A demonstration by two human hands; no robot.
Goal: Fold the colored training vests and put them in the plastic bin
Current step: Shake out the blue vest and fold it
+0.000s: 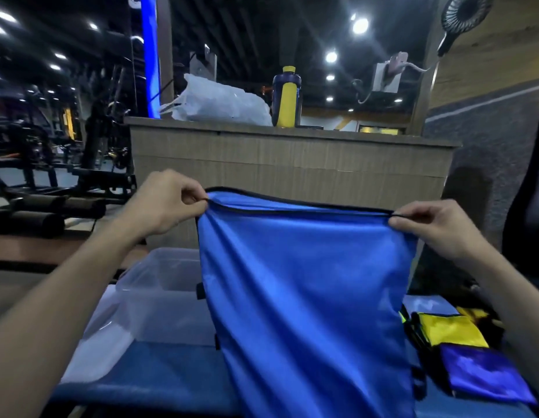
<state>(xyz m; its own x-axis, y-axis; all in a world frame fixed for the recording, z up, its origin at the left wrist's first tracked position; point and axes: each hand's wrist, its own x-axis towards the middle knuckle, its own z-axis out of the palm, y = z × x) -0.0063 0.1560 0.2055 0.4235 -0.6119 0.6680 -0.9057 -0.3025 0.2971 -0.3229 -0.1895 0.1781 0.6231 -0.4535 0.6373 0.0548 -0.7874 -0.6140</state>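
A blue training vest [304,291] with black trim hangs in the air in front of me, stretched between both hands. My left hand [168,200] pinches its top left corner and my right hand [437,227] pinches its top right corner. The clear plastic bin [159,294] stands on the blue mat at the left, partly hidden behind the vest. A yellow vest [449,327] and a purple vest [485,372] lie on the mat at the lower right.
A blue padded mat [159,366] carries the bin and vests. Behind stands a wooden counter [292,158] with a white plastic bag [220,101] and a yellow and dark bottle [287,96]. Gym machines [51,164] fill the left; a dark chair [527,206] is at the right.
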